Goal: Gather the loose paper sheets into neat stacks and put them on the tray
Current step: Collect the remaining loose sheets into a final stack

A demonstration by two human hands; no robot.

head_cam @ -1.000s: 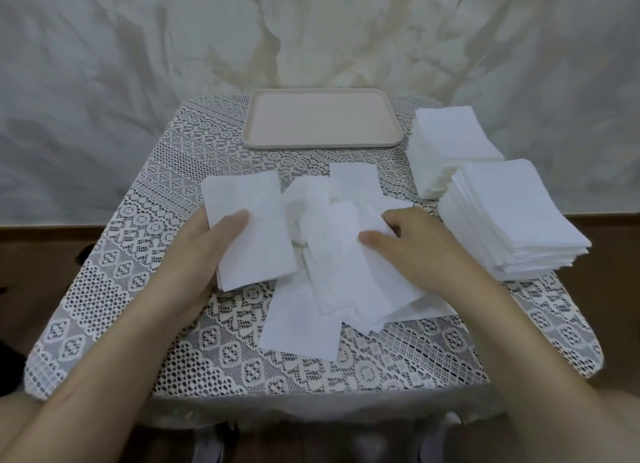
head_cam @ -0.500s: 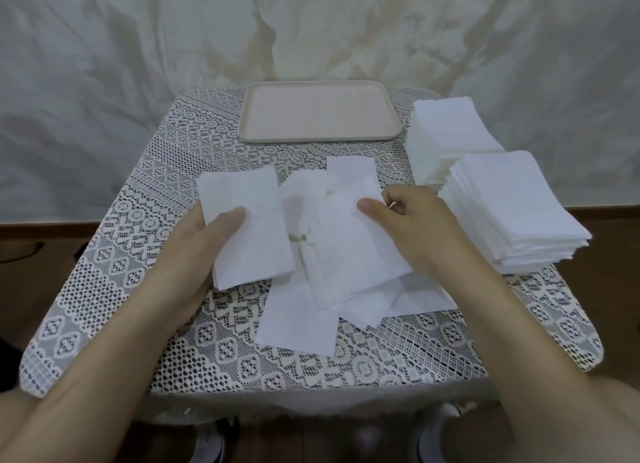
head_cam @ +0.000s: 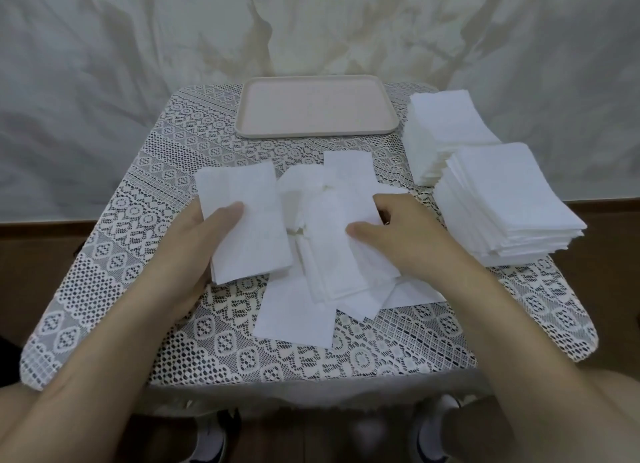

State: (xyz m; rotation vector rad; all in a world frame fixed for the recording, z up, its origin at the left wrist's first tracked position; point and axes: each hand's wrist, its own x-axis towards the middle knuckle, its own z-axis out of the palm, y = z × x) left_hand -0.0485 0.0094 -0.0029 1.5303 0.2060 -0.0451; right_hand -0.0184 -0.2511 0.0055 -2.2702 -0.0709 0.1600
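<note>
The left hand (head_cam: 194, 244) grips a small stack of sheets (head_cam: 249, 227), thumb flat on top, its fingers tucked out of sight beneath. Just right of it, the right hand (head_cam: 401, 237) pinches the top sheet (head_cam: 332, 220) of the loose pile (head_cam: 294, 320) between thumb and curled fingers (head_cam: 382, 203). Further right sits a tall neat stack (head_cam: 502, 203), with a second stack (head_cam: 446, 120) behind it. Beyond both hands, at the far edge of the lace-covered desk (head_cam: 114, 262), lies the pale pink tray (head_cam: 318, 109).
</note>
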